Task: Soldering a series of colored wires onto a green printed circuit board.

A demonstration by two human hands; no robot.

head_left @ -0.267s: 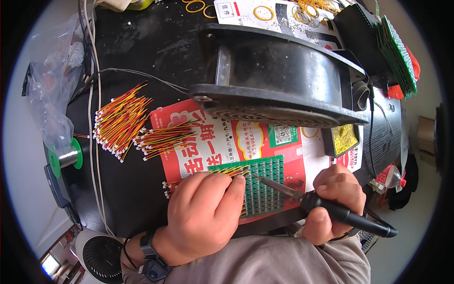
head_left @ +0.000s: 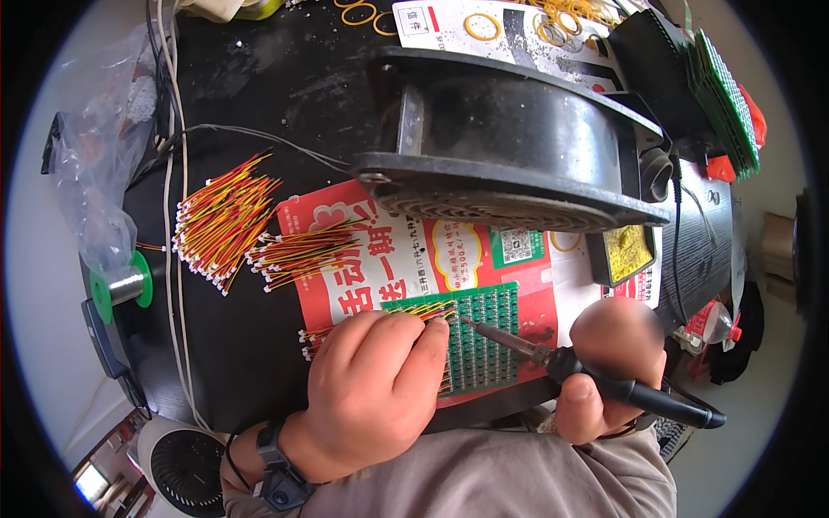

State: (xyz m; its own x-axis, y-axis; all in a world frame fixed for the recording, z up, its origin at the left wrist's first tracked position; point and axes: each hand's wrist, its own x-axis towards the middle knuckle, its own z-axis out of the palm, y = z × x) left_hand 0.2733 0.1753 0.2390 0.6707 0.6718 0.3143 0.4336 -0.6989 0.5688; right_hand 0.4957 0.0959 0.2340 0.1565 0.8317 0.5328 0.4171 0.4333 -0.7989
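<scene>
In my right hand is a soldering iron with a black handle, its fingers wrapped round the grip. The iron's tip points left and meets the green circuit board, close to the fingertips of my left hand. That hand lies over the board's left part, its fingers pressed together on thin red, yellow and black wires. White connectors at the wires' far ends stick out left of the hand. The exact joint under the fingertips is too small to make out. The board rests on a red printed sheet.
Two piles of connector wires lie to the left, beside a green solder spool. A large black fan stands behind the board. Yellow sponge sits in a tray at right. Stacked green boards lean at far right.
The view has shifted very slightly. Both hands, the soldering iron and the board hold nearly the same places.
</scene>
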